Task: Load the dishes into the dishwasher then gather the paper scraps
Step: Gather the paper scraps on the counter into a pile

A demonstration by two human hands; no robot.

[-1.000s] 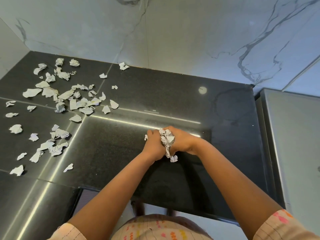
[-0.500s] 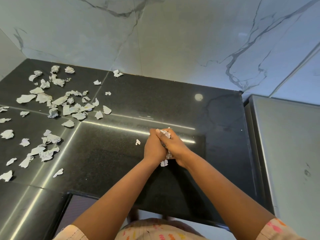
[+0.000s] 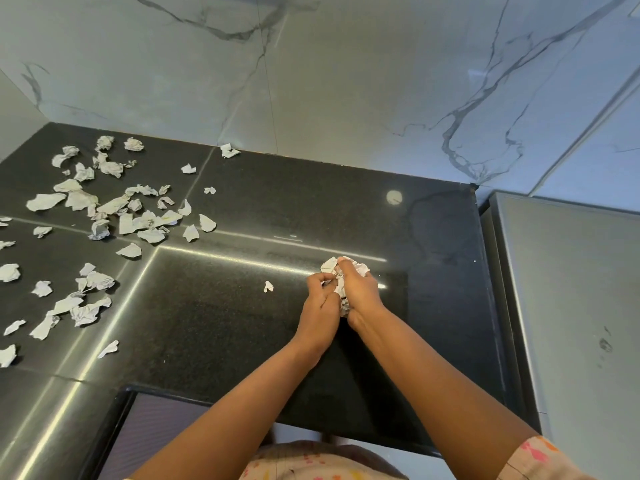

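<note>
Fingers of your left hand (image 3: 320, 301) and right hand (image 3: 358, 291) are curling around a wad of paper scraps (image 3: 341, 282) over the black desk (image 3: 433, 254). You are mid-gathering; next, reaching left for the loose scraps (image 3: 104, 209) looks necessary.

Kitchen: black granite counter (image 3: 311, 209), marble wall (image 3: 346, 81).

Soft, even daylight, moderately bright. The polished black granite countertop (image 3: 242, 323) shows long streaks of glare running leftward from the clasped hands and a round light reflection beyond them. Wide-angle bending tilts the grey-veined marble wall (image 3: 346, 81) edges. Focus is sharp throughout.
</note>
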